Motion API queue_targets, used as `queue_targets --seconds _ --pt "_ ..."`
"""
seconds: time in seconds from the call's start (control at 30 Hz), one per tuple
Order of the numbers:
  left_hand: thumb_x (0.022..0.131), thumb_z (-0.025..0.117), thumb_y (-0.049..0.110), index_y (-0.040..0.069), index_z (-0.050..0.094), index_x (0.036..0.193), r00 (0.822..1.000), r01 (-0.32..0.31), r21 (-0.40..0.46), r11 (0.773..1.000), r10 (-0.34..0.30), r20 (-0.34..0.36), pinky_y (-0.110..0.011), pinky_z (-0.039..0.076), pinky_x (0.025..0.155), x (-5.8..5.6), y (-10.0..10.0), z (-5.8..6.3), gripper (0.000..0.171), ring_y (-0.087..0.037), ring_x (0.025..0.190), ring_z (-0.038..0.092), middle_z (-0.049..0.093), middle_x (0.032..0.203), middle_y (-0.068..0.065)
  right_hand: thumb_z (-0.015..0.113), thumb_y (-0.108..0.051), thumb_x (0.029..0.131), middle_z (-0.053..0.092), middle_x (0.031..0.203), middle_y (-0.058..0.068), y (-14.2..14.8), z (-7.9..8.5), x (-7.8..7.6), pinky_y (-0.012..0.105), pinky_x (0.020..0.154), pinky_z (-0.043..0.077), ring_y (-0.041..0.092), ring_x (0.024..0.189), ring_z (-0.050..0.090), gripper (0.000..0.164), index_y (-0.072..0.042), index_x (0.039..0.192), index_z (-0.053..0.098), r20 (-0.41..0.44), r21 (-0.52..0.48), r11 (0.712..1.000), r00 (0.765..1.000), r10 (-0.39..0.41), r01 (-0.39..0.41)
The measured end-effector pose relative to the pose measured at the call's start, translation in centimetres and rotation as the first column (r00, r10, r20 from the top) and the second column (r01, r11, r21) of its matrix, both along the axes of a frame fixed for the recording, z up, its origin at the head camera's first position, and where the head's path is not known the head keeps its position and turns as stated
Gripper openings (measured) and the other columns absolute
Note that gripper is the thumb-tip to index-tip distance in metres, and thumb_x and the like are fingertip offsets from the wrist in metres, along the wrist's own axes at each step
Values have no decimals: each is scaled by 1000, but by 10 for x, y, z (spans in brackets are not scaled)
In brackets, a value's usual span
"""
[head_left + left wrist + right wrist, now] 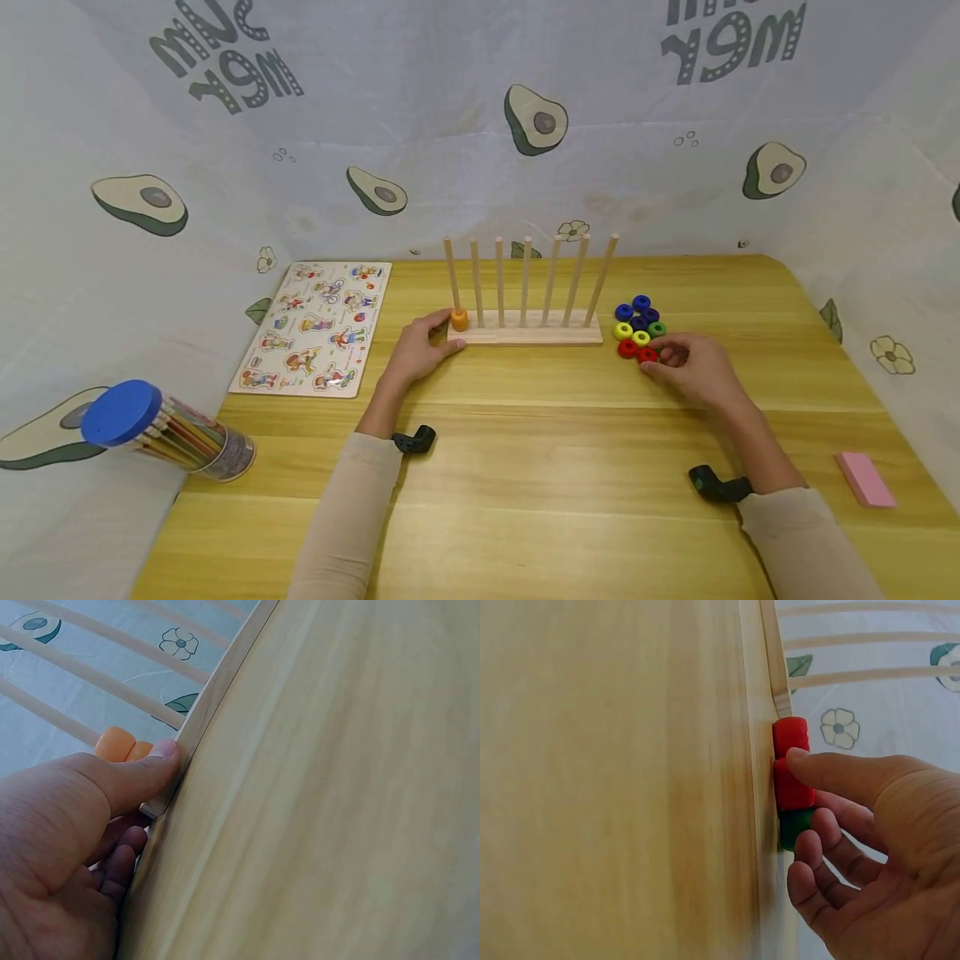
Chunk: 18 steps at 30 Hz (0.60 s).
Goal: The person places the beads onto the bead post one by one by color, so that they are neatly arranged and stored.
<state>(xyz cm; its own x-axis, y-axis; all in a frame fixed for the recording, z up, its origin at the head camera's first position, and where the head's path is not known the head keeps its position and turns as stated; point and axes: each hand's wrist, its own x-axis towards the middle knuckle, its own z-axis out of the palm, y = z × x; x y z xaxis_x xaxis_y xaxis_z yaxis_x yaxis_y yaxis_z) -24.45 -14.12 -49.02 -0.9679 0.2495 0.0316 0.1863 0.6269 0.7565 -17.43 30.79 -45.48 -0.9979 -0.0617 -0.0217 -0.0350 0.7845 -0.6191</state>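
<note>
A wooden rack (525, 335) with several upright pegs stands on the table. Two orange beads (115, 742) are stacked around its leftmost peg. My left hand (417, 350) grips the rack's left end, thumb (161, 754) along the front edge and the index finger beside the orange beads in the head view. To the right of the rack lies a cluster of beads: blue (641, 303), yellow (623, 331), green (657, 330) and red (627, 349). At its near edge my right hand (697, 367) pinches a red bead (793, 785) between thumb and index finger; the other fingers are curled.
A picture puzzle board (309, 329) lies at the back left. Nearer stands a clear tub of pencils (191, 437) with a blue lid. A pink block (866, 479) sits near the right edge. Behind the table hangs an avocado-print cloth (450, 150).
</note>
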Motion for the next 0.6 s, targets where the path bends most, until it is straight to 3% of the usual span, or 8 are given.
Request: queue_targets --seconds 0.2,0.6 --pt "94 76 39 15 50 155 1000 5 -5 1000 -5 3 -47 41 120 -1 1 -1 70 -30 143 51 55 154 -9 79 -30 93 64 95 11 -3 3 1 21 64 46 21 82 56 42 3 117 71 3 20 1000 1000 -5 5" --pt "94 77 38 15 50 154 1000 -4 -6 1000 4 3 -47 42 118 -1 0 0 70 -31 141 52 55 153 -10 76 -39 95 69 105 18 -1 14 5 23 72 51 29 93 64 47 -1 123 69 -23 -10 1000 1000 -12 12"
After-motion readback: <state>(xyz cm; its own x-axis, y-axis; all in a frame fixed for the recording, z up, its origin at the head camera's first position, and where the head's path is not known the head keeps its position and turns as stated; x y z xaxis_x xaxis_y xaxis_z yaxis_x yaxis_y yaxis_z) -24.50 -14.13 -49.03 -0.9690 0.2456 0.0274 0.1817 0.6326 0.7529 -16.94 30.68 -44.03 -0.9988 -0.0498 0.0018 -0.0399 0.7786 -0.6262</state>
